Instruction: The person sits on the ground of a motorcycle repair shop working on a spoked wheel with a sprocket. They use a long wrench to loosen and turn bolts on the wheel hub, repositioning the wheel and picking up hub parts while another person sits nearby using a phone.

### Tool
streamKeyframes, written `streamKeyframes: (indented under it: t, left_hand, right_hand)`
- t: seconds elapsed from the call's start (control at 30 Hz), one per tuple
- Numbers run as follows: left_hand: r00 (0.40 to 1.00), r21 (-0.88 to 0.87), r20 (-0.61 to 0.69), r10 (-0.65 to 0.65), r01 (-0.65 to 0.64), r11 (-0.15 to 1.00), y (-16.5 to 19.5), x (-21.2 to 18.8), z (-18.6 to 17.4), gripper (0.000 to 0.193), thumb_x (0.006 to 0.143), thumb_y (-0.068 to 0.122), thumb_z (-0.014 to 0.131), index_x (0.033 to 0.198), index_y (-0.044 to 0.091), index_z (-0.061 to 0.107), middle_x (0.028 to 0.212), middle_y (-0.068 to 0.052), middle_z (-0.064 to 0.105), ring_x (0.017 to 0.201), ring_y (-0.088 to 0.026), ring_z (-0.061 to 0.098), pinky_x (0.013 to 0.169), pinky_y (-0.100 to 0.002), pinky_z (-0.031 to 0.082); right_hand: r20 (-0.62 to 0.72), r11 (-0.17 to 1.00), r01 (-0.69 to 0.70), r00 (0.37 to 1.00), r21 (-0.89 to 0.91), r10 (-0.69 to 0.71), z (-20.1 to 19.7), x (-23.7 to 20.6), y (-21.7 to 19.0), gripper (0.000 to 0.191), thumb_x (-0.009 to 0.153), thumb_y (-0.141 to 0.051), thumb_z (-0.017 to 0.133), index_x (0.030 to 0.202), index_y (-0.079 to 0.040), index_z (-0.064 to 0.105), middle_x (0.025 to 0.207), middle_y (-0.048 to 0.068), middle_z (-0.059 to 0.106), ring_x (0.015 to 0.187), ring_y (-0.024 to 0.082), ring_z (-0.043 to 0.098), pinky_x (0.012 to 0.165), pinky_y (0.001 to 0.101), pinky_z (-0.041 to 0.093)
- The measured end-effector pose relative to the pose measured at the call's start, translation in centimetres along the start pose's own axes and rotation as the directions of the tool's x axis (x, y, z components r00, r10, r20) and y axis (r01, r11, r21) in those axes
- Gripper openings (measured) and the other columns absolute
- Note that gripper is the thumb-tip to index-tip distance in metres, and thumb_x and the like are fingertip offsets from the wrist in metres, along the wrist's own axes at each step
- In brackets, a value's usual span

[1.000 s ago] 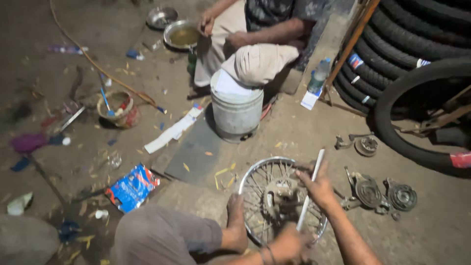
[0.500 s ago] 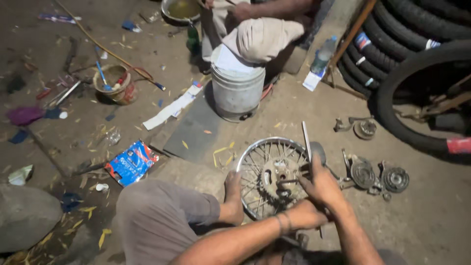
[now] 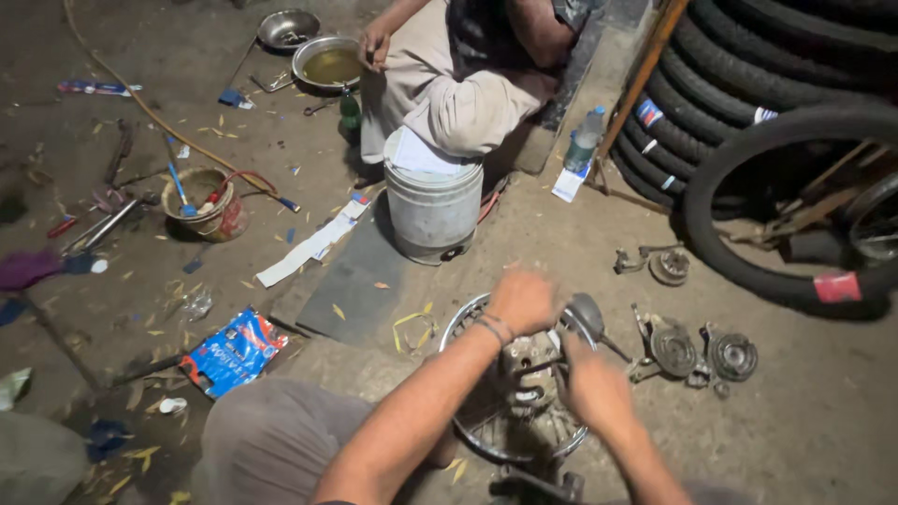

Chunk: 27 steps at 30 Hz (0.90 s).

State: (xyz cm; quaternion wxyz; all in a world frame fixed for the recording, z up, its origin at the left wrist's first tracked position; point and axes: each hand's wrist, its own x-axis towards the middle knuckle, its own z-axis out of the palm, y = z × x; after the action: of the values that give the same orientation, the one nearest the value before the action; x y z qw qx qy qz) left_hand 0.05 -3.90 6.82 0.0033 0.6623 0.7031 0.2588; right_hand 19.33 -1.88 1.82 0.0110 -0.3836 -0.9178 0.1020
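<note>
Here, every place is given from the spoked wheel.

Spoked wheel (image 3: pixel 505 411): a small round metal rim with thin spokes is laid flat on the dirt floor, between the person's knees, probably so that the hub can be reached from above.

Left hand (image 3: pixel 524 301): it is held over the far rim of the wheel, blurred; the fingers seem curled, but what is gripped cannot be told.

Right hand (image 3: pixel 594 388): it is placed over the right side of the wheel, the fingers closed on a dark tool handle (image 3: pixel 589 323), whose rounded grey head is seen just beyond the hand.

Hub parts (image 3: pixel 697 351): round, greasy metal pieces are laid out right of the wheel, near, as if kept within reach.

Blue packet (image 3: pixel 234 351): a crumpled, shiny plastic bag is seen left of the wheel.

White bucket (image 3: pixel 432 208): a smooth cylindrical pail is set beyond the wheel, under the knee of another seated person.

Metal bowl (image 3: pixel 327 64): a shallow pan with yellowish liquid is seen far beyond the wheel.

Tyres (image 3: pixel 776 84): black ribbed rubber rings are stacked far right.
</note>
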Motion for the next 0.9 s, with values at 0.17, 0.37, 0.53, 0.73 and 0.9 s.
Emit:
streamKeyframes:
  t: [0.17,0.37,0.53,0.73,0.9]
  left_hand:
    - [0.998,-0.02,0.002,-0.064,0.064,0.998,-3.5,0.1,1.2,0.042,0.097,0.045,0.055,0.081,0.012,0.077,0.079,-0.018,0.074,0.08,-0.038,0.072,0.083,-0.056,0.05]
    - [0.92,-0.098,0.319,-0.226,0.27,0.958,0.8,-8.2,-0.6,0.05,0.093,0.053,0.062,0.093,0.003,0.07,0.076,-0.018,0.07,0.073,-0.038,0.071,0.065,-0.051,0.054]
    - [0.957,-0.473,0.284,0.053,0.092,0.876,0.9,-14.2,2.3,0.03,0.099,0.028,0.067,0.114,0.004,0.059,0.076,-0.019,0.068,0.069,-0.039,0.069,0.061,-0.051,0.054]
    - [0.734,-0.755,0.647,0.205,0.654,0.042,-2.8,-16.6,6.0,0.029,0.096,0.029,0.067,0.114,0.008,0.059,0.057,-0.002,0.054,0.039,-0.013,0.055,0.036,-0.031,0.045]
    - [0.767,-0.766,0.641,0.007,0.641,-0.046,5.3,-17.5,11.0,0.032,0.105,0.025,0.074,0.101,-0.005,0.064,0.064,-0.003,0.059,0.049,-0.013,0.055,0.043,-0.03,0.043]
  right_hand:
    - [-0.327,0.995,0.099,0.94,-0.028,-0.102,-2.9,-2.1,-3.3,0.05,0.091,-0.037,0.071,0.126,-0.003,0.062,0.09,0.018,0.07,0.074,0.042,0.068,0.066,0.0515,0.054]
    - [-0.425,0.982,-0.11,0.89,0.152,0.165,-2.1,3.9,3.4,0.025,0.1,-0.038,0.065,0.112,-0.017,0.072,0.098,0.014,0.072,0.101,0.036,0.067,0.091,0.0491,0.05]
    - [-0.763,0.973,-0.197,0.609,0.119,0.217,3.9,6.0,5.0,0.066,0.094,-0.038,0.076,0.14,0.003,0.053,0.122,0.03,0.063,0.125,0.05,0.05,0.106,0.0579,0.026]
    - [-0.279,0.689,-0.23,0.792,0.687,0.543,6.2,5.1,5.2,0.09,0.092,-0.037,0.08,0.148,0.007,0.026,0.135,0.028,0.062,0.121,0.039,0.062,0.109,0.0477,0.045]
    - [-0.337,0.581,0.249,0.94,0.775,0.047,2.1,7.0,3.4,0.086,0.091,-0.022,0.069,0.157,-0.001,0.018,0.14,0.02,0.06,0.102,0.022,0.065,0.087,0.0366,0.054]
